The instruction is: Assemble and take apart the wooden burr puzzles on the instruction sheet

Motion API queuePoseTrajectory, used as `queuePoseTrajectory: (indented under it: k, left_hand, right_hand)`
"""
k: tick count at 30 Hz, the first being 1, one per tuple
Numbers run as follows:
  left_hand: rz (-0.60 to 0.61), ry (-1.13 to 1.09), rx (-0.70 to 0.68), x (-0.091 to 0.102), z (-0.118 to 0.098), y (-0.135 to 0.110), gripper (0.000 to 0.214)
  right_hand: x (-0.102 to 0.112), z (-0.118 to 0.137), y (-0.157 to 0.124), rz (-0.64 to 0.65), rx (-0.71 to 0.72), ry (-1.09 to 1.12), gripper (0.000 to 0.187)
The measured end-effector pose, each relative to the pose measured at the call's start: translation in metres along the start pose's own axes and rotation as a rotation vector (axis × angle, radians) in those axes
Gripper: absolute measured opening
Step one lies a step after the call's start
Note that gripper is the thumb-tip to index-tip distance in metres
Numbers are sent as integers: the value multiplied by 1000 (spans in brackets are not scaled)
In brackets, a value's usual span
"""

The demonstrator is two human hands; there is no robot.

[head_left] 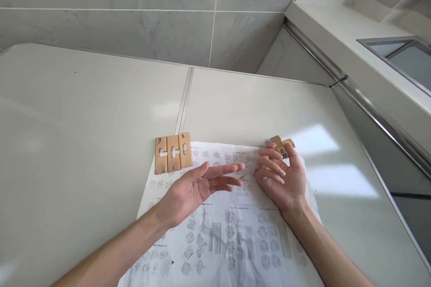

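My left hand [195,188] is palm up above the printed paper sheet [215,269], its fingers stretched out with nothing in them. My right hand [283,177] is also turned palm up, with loosely curled fingers apart and a bare palm. Just beyond its fingertips and thumb are light wooden pieces [279,143] with dark marks, partly covered by the hand. I cannot tell if the hand touches them. Left of my left hand, three slotted wooden pieces [173,166] lie side by side at the sheet's far left corner, marked with handwritten numbers.
The sheet rests on a white tabletop [101,121] with a seam [185,98] running toward the back. A grey tiled wall [134,27] stands behind. At the right is a white counter [336,22] with a metal-rimmed inset [380,49].
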State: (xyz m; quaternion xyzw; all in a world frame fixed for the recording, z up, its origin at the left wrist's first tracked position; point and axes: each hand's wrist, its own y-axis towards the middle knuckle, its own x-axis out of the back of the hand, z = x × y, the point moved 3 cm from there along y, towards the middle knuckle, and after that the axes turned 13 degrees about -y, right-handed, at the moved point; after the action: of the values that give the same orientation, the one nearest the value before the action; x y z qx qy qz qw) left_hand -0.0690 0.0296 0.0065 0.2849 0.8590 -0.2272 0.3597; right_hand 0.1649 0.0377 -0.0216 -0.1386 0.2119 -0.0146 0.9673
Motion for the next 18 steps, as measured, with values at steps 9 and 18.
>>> queuePoseTrajectory:
  k: [9,18]
  left_hand:
    - [84,62,6,-3,2,-3,49]
    - [181,-8,-25,-5,3,-3,48]
  right_hand:
    - [-3,2,-1,-12,-18,-13,29]
    - [-16,0,-7,168,-124,113,28]
